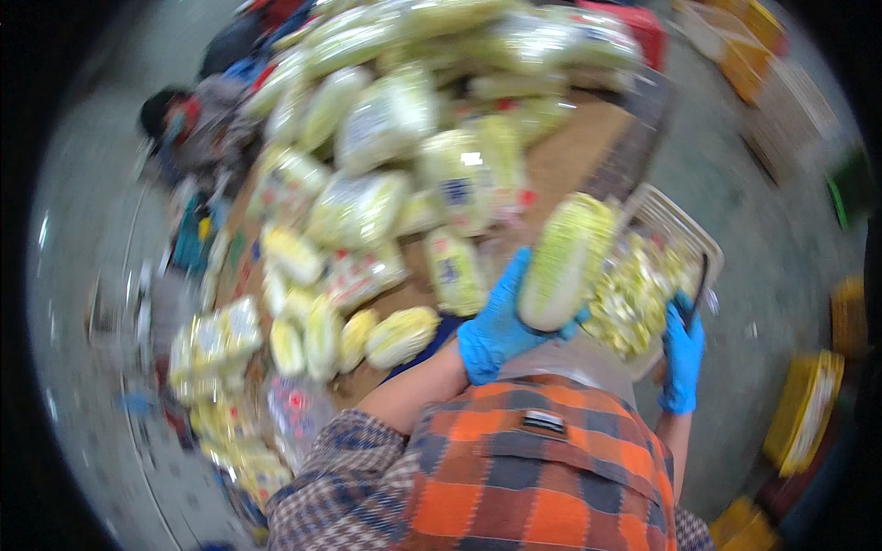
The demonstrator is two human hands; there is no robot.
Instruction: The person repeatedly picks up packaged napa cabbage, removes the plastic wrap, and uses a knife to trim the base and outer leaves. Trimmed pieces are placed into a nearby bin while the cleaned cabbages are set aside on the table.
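Observation:
A head of napa cabbage (568, 258) lies in my gloved left hand (506, 324), its white base towards me and its leafy top pointing away. My right hand (684, 351), also in a blue glove, grips a dark knife (700, 289) whose blade points up and away from me. Beside the cabbage and below the knife is a pale plastic basket (710, 241) holding loose cabbage leaves and trimmings (637, 299). Several unwrapped heads, such as a yellowish cabbage (402, 335), rest on the table left of my left forearm.
Plastic-wrapped cabbages (386, 124) are heaped across the cardboard-covered table (586, 138). At the left edge another person (200, 117) is near the pile. Stacked crates (785, 110) and a yellow crate (803, 413) stand on the floor to the right. More wrapped packs (217, 337) sit at left.

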